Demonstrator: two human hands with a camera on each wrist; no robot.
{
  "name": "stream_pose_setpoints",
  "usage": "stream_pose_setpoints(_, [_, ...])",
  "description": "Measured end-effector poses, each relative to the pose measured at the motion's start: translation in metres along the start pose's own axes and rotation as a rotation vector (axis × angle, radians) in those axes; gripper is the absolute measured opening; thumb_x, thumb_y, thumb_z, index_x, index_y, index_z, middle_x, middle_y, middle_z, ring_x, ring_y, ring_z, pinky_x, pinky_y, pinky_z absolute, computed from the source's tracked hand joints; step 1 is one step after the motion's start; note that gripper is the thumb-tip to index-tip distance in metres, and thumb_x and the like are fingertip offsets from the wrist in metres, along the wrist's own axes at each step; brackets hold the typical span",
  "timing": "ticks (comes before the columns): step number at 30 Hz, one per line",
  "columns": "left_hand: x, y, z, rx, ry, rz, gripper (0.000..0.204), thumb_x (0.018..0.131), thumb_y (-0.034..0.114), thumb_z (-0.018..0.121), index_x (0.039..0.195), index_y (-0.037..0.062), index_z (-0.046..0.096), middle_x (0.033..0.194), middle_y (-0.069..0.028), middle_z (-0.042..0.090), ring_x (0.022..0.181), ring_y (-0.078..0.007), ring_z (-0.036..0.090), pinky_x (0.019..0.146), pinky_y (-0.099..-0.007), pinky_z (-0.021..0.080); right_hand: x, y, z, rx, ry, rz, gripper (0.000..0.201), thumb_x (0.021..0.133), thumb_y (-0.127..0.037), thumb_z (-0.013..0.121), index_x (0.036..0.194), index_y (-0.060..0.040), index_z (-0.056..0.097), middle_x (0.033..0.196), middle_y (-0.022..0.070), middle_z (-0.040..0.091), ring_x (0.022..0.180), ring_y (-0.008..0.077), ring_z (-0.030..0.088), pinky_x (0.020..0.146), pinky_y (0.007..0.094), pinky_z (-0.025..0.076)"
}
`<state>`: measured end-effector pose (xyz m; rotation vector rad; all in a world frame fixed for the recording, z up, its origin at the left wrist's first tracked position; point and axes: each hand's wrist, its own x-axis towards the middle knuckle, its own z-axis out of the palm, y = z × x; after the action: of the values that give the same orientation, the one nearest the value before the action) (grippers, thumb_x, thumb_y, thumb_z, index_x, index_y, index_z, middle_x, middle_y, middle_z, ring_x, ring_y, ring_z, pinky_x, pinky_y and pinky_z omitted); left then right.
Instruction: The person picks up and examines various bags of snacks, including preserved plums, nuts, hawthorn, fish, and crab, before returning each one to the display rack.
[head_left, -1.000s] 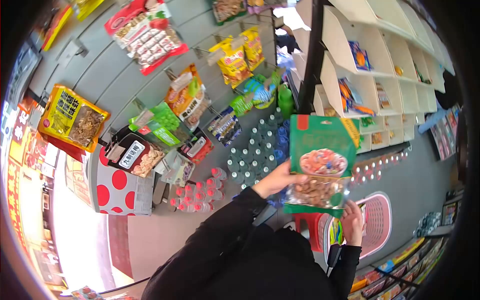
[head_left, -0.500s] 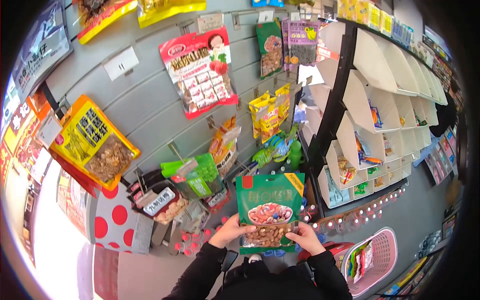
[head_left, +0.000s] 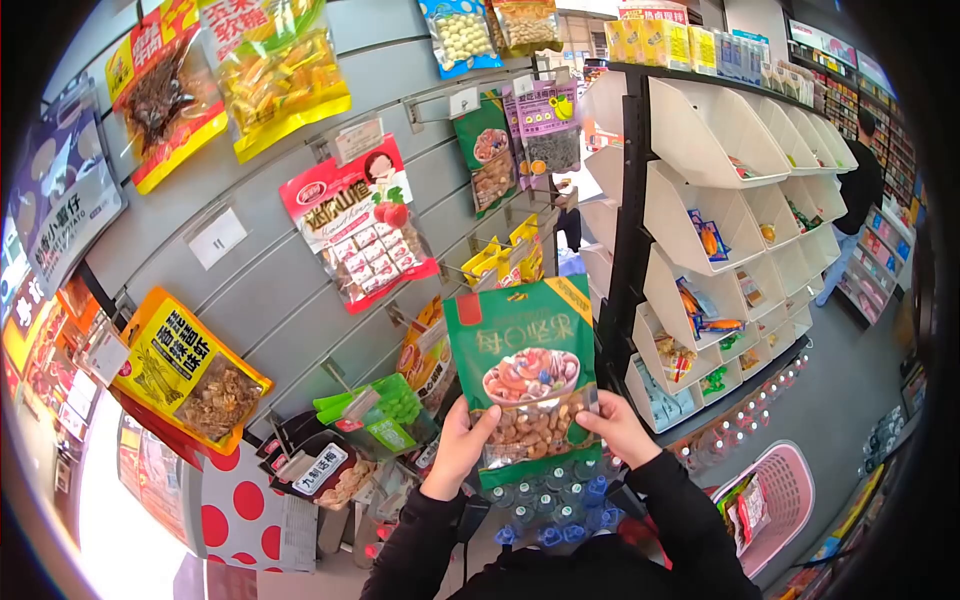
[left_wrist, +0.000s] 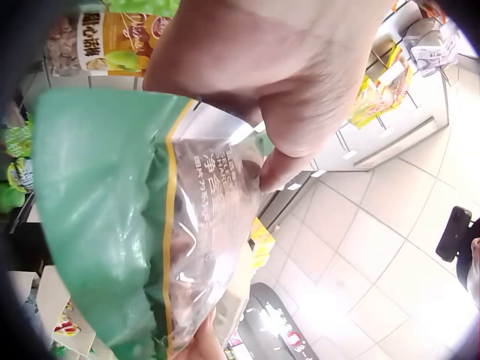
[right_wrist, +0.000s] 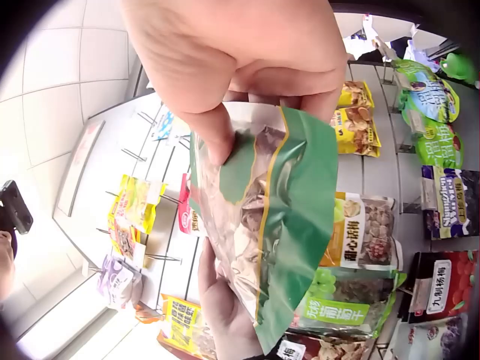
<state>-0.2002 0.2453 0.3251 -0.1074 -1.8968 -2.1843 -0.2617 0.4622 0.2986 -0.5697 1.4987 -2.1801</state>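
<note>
A green bag of nuts (head_left: 523, 365) with a clear lower window is held upright in front of the person, its front facing the head view. The left hand (head_left: 460, 448) grips its lower left edge, thumb on the front. At the lower right edge the right hand (head_left: 617, 430) pinches it, thumb over the window. In the left wrist view the left hand (left_wrist: 277, 67) has its thumb against the clear part of the bag (left_wrist: 97, 210). The right wrist view has the right hand (right_wrist: 240, 60) above the bag (right_wrist: 300, 217), thumb pressed on its surface.
Snack bags, including a red and white one (head_left: 360, 225), hang on hooks along a grey slatted wall (head_left: 270, 260). White bins (head_left: 700, 220) stand at the right, a pink basket (head_left: 790, 490) holding packets at lower right, bottles (head_left: 560, 500) below. Someone in black (head_left: 862, 190) stands far right.
The right hand has come onto the bag's right edge, and the bag is now held upright between both hands, a little higher than half a second ago. The head view has shifted toward the wall.
</note>
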Motion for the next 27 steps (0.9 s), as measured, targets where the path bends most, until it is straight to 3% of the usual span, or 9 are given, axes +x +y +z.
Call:
stream_pose_setpoints(5, [0.04,0.01,0.037,-0.01,0.09,0.159,0.03,0.083,0.014,0.052,0.108,0.0007,0.044,0.103,-0.0038,0.052,0.091,-0.0087,0.047,0.079,-0.0237,0.037,0.035,-0.036,-0.034,-0.025,-0.086,-0.082,0.024,0.079,-0.01,0.056,0.1,-0.0005,0.052,0.09,0.0013,0.058,0.08,0.0057,0.053,0.072,0.0213,0.043])
stream_pose_setpoints(11, [0.089,0.016,0.074,0.011,0.093,0.196,0.036,0.083,0.015,0.051,0.114,-0.0001,0.04,0.107,-0.0072,0.051,0.096,-0.0125,0.049,0.085,-0.027,0.038,0.063,-0.065,-0.079,0.058,-0.102,-0.117,0.032,0.08,-0.011,0.056,0.107,0.0013,0.046,0.097,0.0037,0.056,0.087,0.008,0.053,0.076,0.022,0.042])
stream_pose_setpoints(18, [0.103,0.001,0.092,0.025,0.187,0.148,0.03,0.083,0.014,0.051,0.109,0.0001,0.044,0.103,-0.0059,0.053,0.092,-0.0106,0.05,0.08,-0.0247,0.04,0.068,-0.037,-0.12,0.084,-0.162,-0.029,0.026,0.08,-0.007,0.055,0.103,0.0031,0.05,0.095,0.0041,0.057,0.087,0.0082,0.053,0.077,0.0214,0.042])
stream_pose_setpoints(21, [0.106,-0.016,0.088,0.001,0.243,0.05,0.027,0.084,0.015,0.05,0.106,0.0008,0.045,0.099,-0.004,0.053,0.086,-0.0088,0.05,0.075,-0.0227,0.041,0.071,-0.025,-0.125,0.093,-0.133,0.009,0.021,0.08,-0.007,0.055,0.098,0.0033,0.053,0.09,0.0032,0.058,0.082,0.0071,0.053,0.074,0.0202,0.042])
stream_pose_setpoints(23, [0.106,-0.023,0.083,0.053,0.266,-0.103,0.026,0.084,0.015,0.05,0.105,0.0016,0.045,0.095,-0.0018,0.053,0.08,-0.0069,0.049,0.069,-0.0208,0.04,0.074,-0.017,-0.13,0.085,-0.113,0.067,0.02,0.08,-0.008,0.054,0.097,0.0034,0.054,0.088,0.003,0.058,0.08,0.0061,0.053,0.072,0.0199,0.041])
stream_pose_setpoints(24, [0.105,-0.021,0.083,0.096,0.243,-0.105,0.023,0.084,0.015,0.049,0.104,0.0029,0.045,0.087,0.0009,0.053,0.072,-0.005,0.047,0.063,-0.0196,0.039,0.078,-0.014,-0.131,0.087,-0.122,0.072,0.02,0.08,-0.008,0.054,0.097,0.0034,0.054,0.088,0.003,0.058,0.08,0.0061,0.053,0.072,0.0199,0.041])
stream_pose_setpoints(27, [0.121,-0.009,0.089,0.066,0.238,-0.018,0.022,0.084,0.015,0.049,0.102,0.0034,0.046,0.081,0.0027,0.052,0.069,-0.0035,0.046,0.06,-0.019,0.038,0.093,-0.017,-0.134,0.182,-0.077,0.052,0.021,0.08,-0.006,0.053,0.099,0.0036,0.053,0.085,0.0031,0.058,0.077,0.0083,0.055,0.069,0.0229,0.045])
